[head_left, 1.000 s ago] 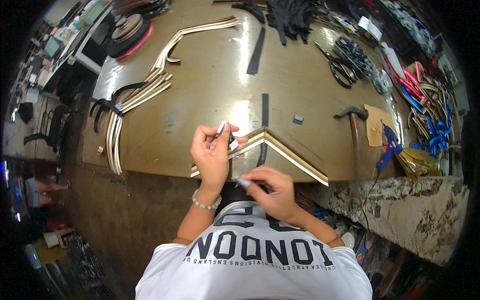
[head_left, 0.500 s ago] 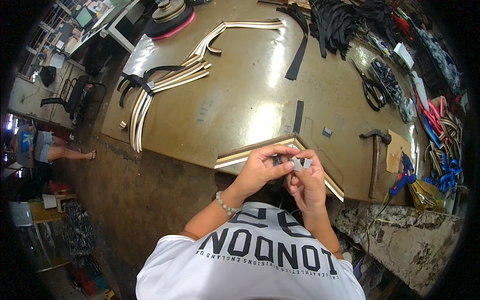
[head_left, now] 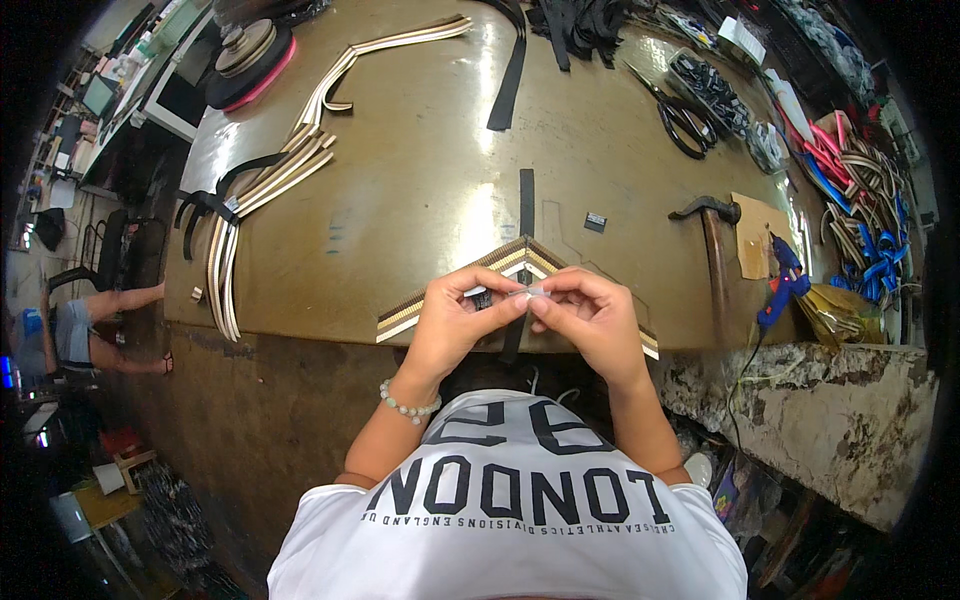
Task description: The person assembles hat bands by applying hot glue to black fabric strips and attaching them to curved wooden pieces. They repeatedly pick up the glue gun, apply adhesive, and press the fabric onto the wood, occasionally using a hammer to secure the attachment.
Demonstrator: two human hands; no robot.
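My left hand point(head_left: 462, 318) and my right hand point(head_left: 587, 312) meet in front of me over the near edge of the brown worktable point(head_left: 420, 180). Together their fingertips pinch a small pale piece point(head_left: 527, 291), too small to tell what it is. A small dark buckle-like part point(head_left: 482, 299) shows at my left fingers. Under the hands lies a V-shaped striped strap point(head_left: 520, 255) in tan, white and black, its point facing away from me. A black strip point(head_left: 526, 200) lies just beyond that point.
Long striped straps point(head_left: 270, 180) lie at the table's left, spools point(head_left: 245, 50) at the far left corner. Scissors point(head_left: 680, 115), a hammer point(head_left: 712, 245), a blue glue gun point(head_left: 785, 280) and coloured straps point(head_left: 860, 180) crowd the right. Someone sits far left point(head_left: 90, 320).
My hands came together from apart: a second ago the left was raised over the strap and the right was lower. Now both pinch the small piece close to my chest.
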